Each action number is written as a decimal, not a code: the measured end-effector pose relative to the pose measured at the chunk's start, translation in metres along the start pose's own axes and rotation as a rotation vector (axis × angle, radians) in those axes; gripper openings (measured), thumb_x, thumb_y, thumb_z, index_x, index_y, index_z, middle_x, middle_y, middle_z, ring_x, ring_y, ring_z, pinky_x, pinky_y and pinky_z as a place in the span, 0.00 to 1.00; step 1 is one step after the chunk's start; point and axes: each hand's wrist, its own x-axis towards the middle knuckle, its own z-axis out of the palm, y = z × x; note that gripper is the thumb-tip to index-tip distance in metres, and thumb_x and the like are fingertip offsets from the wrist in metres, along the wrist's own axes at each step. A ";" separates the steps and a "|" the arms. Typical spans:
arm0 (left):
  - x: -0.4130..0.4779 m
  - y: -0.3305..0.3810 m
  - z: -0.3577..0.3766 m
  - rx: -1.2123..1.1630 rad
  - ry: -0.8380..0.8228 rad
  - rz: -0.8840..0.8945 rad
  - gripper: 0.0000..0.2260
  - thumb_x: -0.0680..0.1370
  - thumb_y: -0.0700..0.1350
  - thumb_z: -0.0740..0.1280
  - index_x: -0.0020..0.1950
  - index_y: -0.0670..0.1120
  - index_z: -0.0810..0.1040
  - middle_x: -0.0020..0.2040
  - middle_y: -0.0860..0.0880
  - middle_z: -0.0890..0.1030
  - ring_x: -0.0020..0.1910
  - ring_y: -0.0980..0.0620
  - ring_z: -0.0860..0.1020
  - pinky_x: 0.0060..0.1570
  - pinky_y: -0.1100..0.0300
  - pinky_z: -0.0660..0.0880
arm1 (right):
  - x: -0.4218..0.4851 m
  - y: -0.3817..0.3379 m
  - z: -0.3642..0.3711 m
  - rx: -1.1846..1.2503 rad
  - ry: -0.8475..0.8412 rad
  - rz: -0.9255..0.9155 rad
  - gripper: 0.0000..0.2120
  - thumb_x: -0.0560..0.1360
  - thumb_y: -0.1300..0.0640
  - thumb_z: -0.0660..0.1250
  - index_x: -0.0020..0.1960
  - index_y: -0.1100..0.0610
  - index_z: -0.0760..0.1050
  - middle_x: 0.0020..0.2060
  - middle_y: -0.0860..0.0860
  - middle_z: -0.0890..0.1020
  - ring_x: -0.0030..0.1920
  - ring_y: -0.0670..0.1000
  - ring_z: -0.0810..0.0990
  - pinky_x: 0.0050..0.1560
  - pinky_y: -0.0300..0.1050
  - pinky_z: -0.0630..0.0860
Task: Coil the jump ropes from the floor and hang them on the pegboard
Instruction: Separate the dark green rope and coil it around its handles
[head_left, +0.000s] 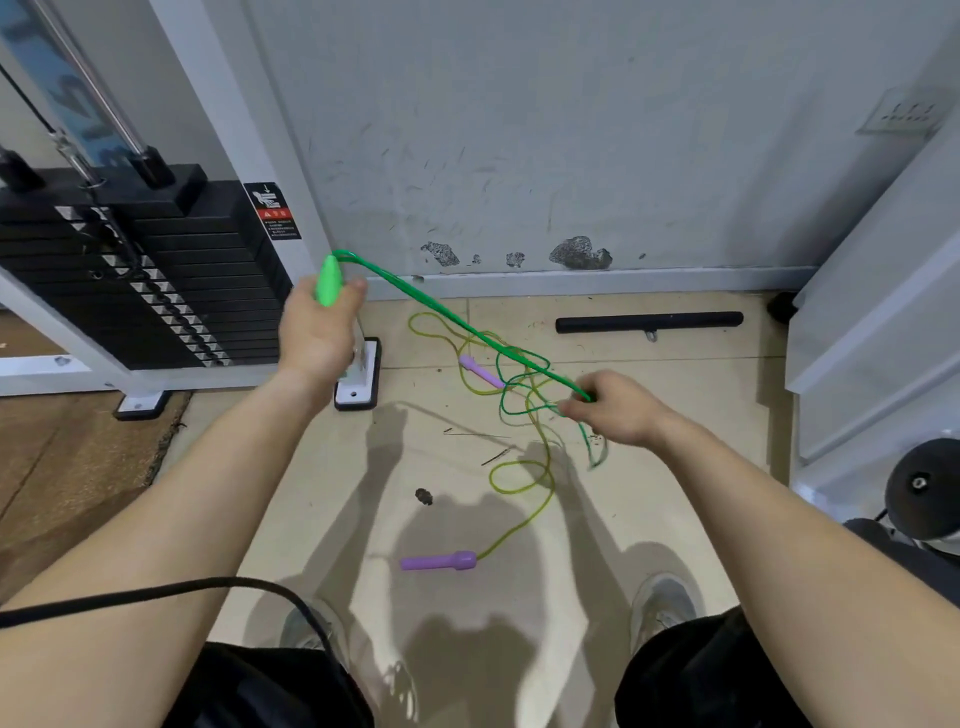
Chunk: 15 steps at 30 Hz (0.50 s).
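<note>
Beige tiled floor (649, 519), bounded at the far edge by a scuffed grey wall (571, 156) and its baseboard, at the left by a black weight stack (156, 291) in a white frame with a footplate (358, 379), at the right by a pale cabinet (883, 338). Open tile in the middle, between the two shoes and the wall; a black bar (649, 322) lying near the far edge, parallel to the baseboard.

Left hand (319, 332) raised over the far-left part of the floor, fingers wrapped in a fist round a bright green handle (328, 283), handle tip pointing up. Right hand (618, 408) lower and to the right, knuckles up, thumb and fingers pinched on the green rope (467, 327), which runs taut and slanting from the handle down to that pinch. Beyond the pinch, a short blurred length hanging below the right hand, and loose green loops lying tangled on the tile just left of it.

Yellow-green rope (519, 478) on the floor, crossing those green loops; one purple handle (439, 562) near the feet, the other purple handle (480, 370) farther off, partly under the tangle. Black cable (156, 592) arching across the left forearm at the near edge.
</note>
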 end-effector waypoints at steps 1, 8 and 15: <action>0.005 0.001 -0.004 -0.138 0.050 -0.072 0.10 0.76 0.54 0.67 0.43 0.50 0.70 0.33 0.50 0.68 0.26 0.49 0.67 0.28 0.58 0.68 | 0.001 0.015 0.004 -0.095 -0.013 0.075 0.15 0.80 0.50 0.65 0.37 0.55 0.76 0.33 0.52 0.79 0.37 0.53 0.75 0.39 0.46 0.69; 0.006 -0.007 -0.008 -0.193 0.027 -0.226 0.08 0.79 0.49 0.65 0.48 0.47 0.70 0.33 0.49 0.67 0.23 0.52 0.64 0.25 0.61 0.66 | -0.006 -0.008 -0.020 0.218 0.340 0.160 0.18 0.83 0.50 0.57 0.36 0.54 0.69 0.31 0.51 0.74 0.36 0.56 0.76 0.40 0.48 0.72; -0.032 0.004 0.020 0.045 -0.298 -0.084 0.04 0.78 0.43 0.68 0.46 0.45 0.74 0.33 0.47 0.71 0.26 0.49 0.67 0.29 0.58 0.69 | -0.018 -0.128 -0.088 0.455 0.422 -0.161 0.19 0.82 0.43 0.56 0.41 0.52 0.78 0.31 0.44 0.74 0.34 0.45 0.72 0.37 0.42 0.66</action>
